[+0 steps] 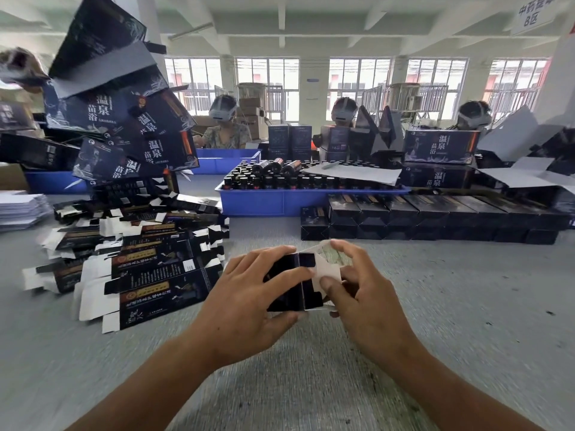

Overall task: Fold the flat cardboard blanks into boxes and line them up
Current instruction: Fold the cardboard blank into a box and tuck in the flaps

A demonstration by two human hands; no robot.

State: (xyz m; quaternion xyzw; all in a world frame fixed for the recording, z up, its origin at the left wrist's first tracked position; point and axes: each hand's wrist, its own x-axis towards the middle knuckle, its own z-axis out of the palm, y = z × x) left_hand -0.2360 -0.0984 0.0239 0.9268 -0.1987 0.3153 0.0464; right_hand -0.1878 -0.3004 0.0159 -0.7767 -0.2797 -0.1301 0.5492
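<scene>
A small dark cardboard box (295, 286) with white inner flaps sits partly folded above the grey table, held between both hands. My left hand (249, 301) grips its dark body, fingers over the top and thumb below. My right hand (364, 293) pinches the white end flaps, thumb pressing one flap in. A sprawling pile of flat dark blanks (140, 262) lies to the left. A row of folded dark boxes (435, 216) stands lined up at the right rear.
A blue tray of dark bottles (298, 197) stands behind the hands. Tall stacks of larger printed boxes (124, 119) rise at the left. White sheets (21, 209) lie at the far left. Three people work across the grey table (466, 306).
</scene>
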